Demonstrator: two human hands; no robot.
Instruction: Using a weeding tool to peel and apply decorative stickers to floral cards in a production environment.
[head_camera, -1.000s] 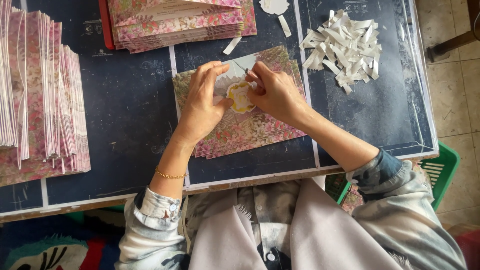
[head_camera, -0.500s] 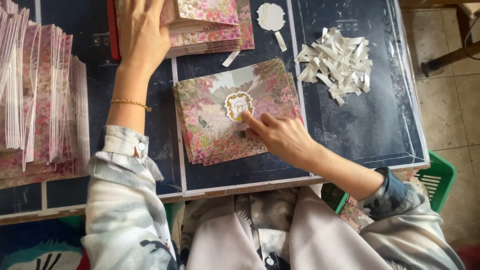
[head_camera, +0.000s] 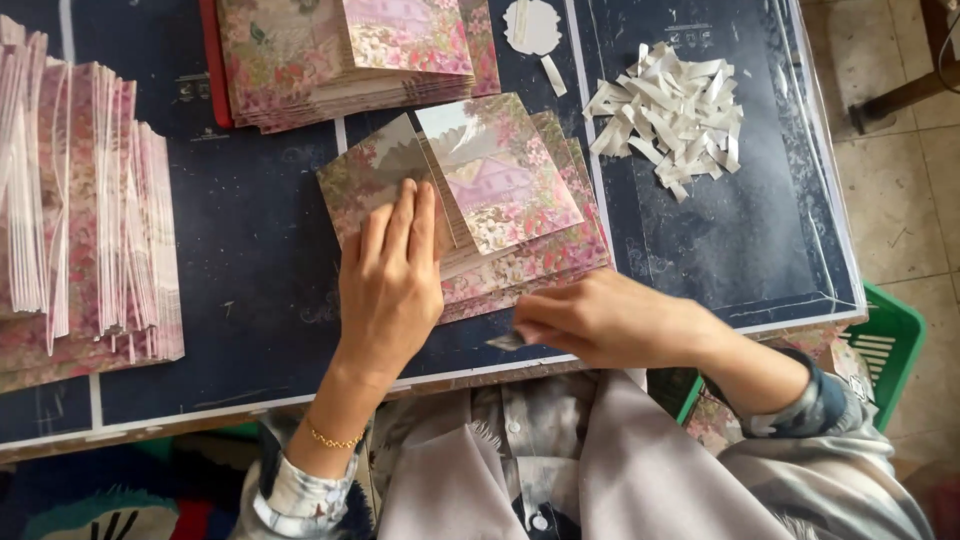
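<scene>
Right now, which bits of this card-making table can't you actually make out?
Head view only:
- Card part under the left hand: covered by palm.
- Small grey scrap at the right hand: too small, fingers hide it.
- Fanned card rows: cut by left edge.
- Green basket: behind table edge and sleeve.

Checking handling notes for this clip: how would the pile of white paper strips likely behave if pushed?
The white paper strips lie loose and criss-crossed, so a push would probably scatter them rather than move them together. They look thin and light, likely floppy, and hard to pick up off the dark mat.

Floral cards (head_camera: 500, 190): printed paper, slight sheen. Strip pile (head_camera: 668, 112) near table's far right corner: plain white paper, matt. Table (head_camera: 740, 230): dark cover under glossy clear plastic. Crate (head_camera: 885, 345): green plastic.
</scene>
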